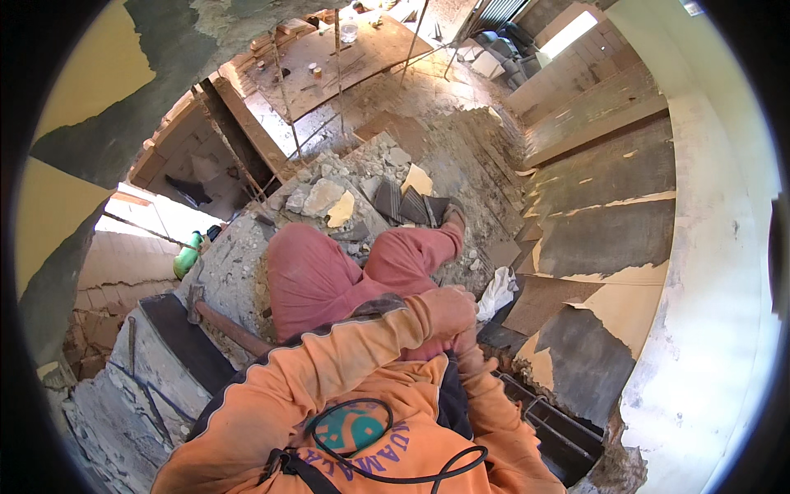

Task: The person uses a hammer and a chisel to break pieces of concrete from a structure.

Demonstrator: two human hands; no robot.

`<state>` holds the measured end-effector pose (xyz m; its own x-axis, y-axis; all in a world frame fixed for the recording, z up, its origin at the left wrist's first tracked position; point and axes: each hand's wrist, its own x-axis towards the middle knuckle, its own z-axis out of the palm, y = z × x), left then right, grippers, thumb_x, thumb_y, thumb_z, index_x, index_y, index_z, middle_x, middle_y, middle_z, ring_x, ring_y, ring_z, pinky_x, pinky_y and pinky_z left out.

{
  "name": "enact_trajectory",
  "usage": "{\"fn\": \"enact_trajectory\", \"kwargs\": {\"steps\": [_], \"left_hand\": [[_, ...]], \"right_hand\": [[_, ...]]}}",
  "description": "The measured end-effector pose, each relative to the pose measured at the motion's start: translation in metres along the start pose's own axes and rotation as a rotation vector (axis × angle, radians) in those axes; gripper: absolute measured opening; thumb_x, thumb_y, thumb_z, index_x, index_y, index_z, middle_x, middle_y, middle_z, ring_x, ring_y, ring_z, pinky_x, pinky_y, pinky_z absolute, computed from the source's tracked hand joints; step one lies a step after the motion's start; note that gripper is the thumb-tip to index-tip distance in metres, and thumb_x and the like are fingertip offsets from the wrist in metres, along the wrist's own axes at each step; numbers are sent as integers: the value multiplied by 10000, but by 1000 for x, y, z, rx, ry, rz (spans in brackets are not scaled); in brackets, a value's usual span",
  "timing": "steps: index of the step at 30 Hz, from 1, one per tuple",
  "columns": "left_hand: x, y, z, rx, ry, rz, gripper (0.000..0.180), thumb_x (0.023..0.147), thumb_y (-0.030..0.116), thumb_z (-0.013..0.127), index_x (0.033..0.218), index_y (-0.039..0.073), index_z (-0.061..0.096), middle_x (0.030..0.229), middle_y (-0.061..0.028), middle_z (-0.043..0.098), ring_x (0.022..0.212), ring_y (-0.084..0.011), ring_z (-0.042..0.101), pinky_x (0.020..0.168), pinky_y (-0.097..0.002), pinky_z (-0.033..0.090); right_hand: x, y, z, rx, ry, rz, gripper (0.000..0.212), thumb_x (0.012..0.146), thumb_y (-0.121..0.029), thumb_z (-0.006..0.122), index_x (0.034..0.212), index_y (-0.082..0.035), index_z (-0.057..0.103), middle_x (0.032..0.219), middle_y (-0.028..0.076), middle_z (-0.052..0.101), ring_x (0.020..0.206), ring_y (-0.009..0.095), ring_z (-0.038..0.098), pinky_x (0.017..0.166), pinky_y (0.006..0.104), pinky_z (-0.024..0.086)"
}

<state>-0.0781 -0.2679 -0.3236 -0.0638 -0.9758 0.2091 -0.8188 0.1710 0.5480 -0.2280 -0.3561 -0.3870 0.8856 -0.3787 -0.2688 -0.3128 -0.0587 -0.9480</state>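
Rolling bits of loose grey rubble [321,198] could make the foot [455,216] slip. The left hand [452,311] overlaps the right hand [467,339] beside a crumpled white sheet [497,293]; whether the fingers grip, I can't tell.

Left grip [453,311] near crumpled white scrap [496,294], hammer [231,328] farther left.

Beyond the grip [451,311], broken rubble [322,198] lies heaped; farther ahead, thin rods [338,74] stand before a brown board [378,53]. Left of the grip sits a green container [187,257]; rightward, a peeling surface [613,239].
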Motion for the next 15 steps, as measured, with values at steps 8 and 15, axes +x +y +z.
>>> {"fn": "enact_trajectory", "kwargs": {"steps": [8, 15], "left_hand": [[-1, 6, -9, -67, -108, -115, 182, 642, 221, 694, 767, 90, 715, 868, -82, 693, 892, -278, 655, 774, -395, 505], [-75, 23, -37, -36, 304, -362, 157, 710, 245, 654, 759, 97, 665, 900, -98, 641, 873, -279, 629, 741, -409, 502]], "right_hand": [[22, -35, 5, -337, -74, -61, 472, 766, -159, 743, 1186, -27, 574, 1104, 142, 631, 1032, 264, 616, 876, 354, 486], [60, -77, -97, -987, -426, 163, 444, 789, -60, 700, 1205, 14, 563, 971, 141, 661, 871, 203, 637, 773, 343, 512]]}}
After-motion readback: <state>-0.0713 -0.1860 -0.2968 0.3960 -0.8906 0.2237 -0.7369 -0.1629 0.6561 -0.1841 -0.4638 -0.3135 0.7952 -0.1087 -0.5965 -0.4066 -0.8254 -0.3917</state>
